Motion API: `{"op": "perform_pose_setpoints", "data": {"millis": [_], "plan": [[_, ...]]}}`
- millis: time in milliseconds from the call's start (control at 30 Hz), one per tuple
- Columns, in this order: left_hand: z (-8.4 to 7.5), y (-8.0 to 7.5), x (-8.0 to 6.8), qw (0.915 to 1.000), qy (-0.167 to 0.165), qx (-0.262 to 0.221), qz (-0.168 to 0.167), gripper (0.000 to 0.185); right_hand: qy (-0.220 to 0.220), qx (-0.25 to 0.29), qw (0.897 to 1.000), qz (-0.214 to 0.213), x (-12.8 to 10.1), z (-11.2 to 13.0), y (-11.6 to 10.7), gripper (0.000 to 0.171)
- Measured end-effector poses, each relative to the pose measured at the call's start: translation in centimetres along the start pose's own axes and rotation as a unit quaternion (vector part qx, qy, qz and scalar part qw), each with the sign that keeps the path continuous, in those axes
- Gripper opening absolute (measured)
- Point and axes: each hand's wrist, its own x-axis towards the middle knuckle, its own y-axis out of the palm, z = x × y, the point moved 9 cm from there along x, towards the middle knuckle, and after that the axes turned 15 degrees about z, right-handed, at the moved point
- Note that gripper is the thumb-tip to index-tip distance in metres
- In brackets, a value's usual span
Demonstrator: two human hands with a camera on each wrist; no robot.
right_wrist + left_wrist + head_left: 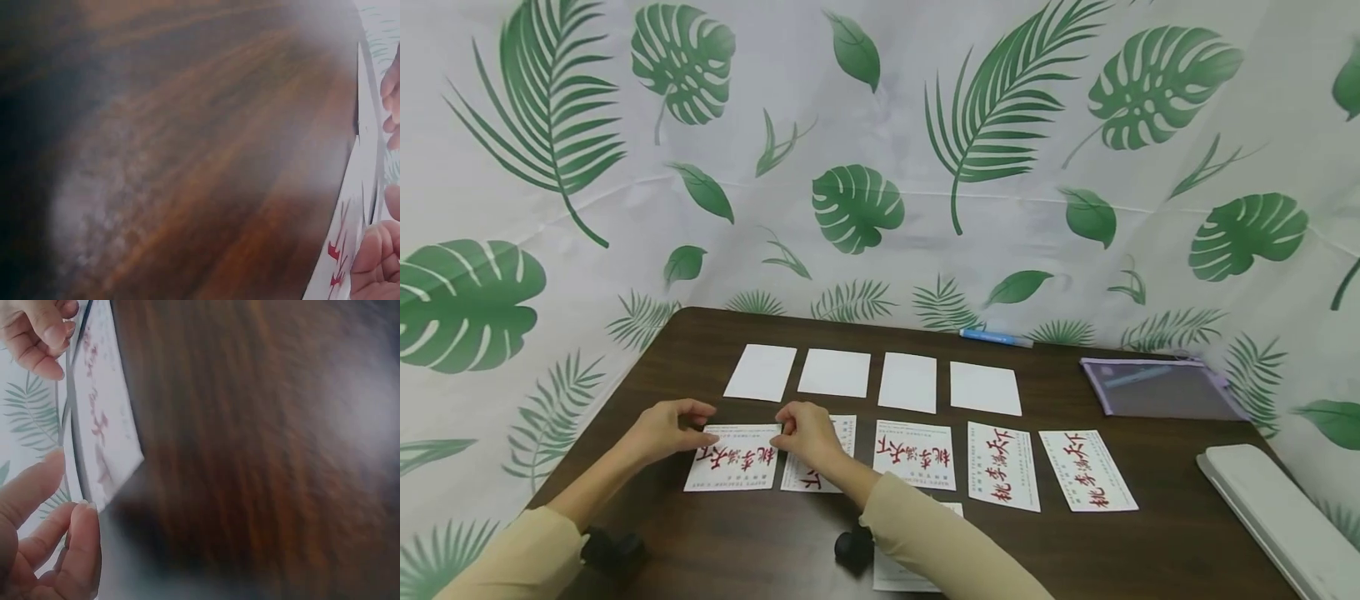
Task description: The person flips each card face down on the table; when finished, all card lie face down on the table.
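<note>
A white card with red brush characters (pixel 733 468) lies at the left end of the front row on the dark table. My left hand (pixel 672 429) is at its upper left corner, fingertips right at the edge and thumb apart from the fingers. At its upper right corner is my right hand (pixel 811 435), thumb and fingers also spread a little. Partly covered by that hand is a second printed card (pixel 846 432). From the left wrist, the printed card (pixel 100 425) shows at a slant beside the left fingertips. The right wrist view catches a printed card (pixel 334 262) next to the right fingertips.
More printed cards (pixel 917 477) continue the row rightward. Behind them stand several blank white cards (pixel 906 383) in line. A blue marker (pixel 995 337) lies at the back edge, a purple mesh pouch (pixel 1172 400) and a white flat case (pixel 1285 517) at right. My right forearm partly hides another card (pixel 898 571).
</note>
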Motion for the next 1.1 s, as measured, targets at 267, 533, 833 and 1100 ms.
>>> {"op": "perform_pose_setpoints", "data": {"millis": [267,533,833,1100], "plan": [[1.1,0.4,-0.1,0.9999,-0.007,0.013,-0.006,0.046,0.006,-0.067,0.998,-0.005,0.2,0.4,0.5,0.025],[0.7,0.5,0.2,0.9999,-0.005,0.013,0.004,0.040,0.023,-0.074,0.997,0.011,0.4,0.3,0.5,0.028],[0.0,0.9,0.4,0.9999,0.014,0.001,0.004,0.042,0.020,-0.058,0.998,0.002,0.4,0.0,0.2,0.027],[-0.4,-0.4,0.2,0.9928,0.044,-0.111,0.007,0.037,0.006,0.090,0.995,-0.052,-0.2,-0.7,-1.1,0.015]]}}
